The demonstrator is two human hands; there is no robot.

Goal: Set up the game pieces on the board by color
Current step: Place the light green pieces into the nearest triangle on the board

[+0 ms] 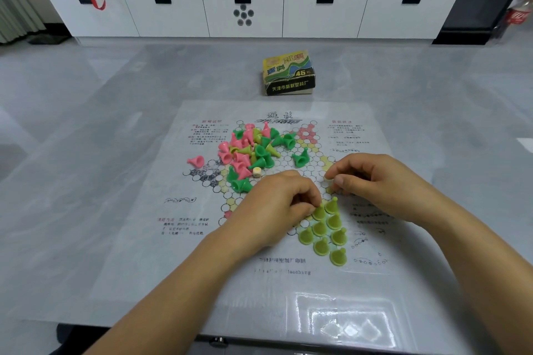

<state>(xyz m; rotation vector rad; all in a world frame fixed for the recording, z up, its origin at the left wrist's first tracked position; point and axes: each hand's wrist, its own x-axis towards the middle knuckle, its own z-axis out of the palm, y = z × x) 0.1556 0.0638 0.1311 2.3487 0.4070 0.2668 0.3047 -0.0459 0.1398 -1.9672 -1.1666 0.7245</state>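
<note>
You are looking down at a glossy grey table (86, 181) with a printed paper board (288, 282) spread flat in front of you. Both of your hands are low over its near half.

Your left hand (277, 204) has its fingers curled, with thumb and fingertips pinching a yellow-green piece (318, 213). That piece stands at the far edge of a cluster of upright yellow-green pieces (331, 239), which fill the point of the star nearest you, set close together in rows.

Your right hand (375, 181) sits just beyond that cluster, fingers curled in and thumb close to the fingertips. Whether it holds anything cannot be told.

Farther out, near the board's middle, lies a loose pile (251, 153) of pink, green and yellow-green pieces, most tipped on their sides. One pink piece (196, 161) lies alone to the left of the pile. One green piece (301, 158) lies apart to its right. A small pale die (257, 172) rests at the pile's near edge.

Beyond the board, a worn cardboard box (288, 73) stands on the table. A white cabinet (245, 14) runs along the back.
</note>
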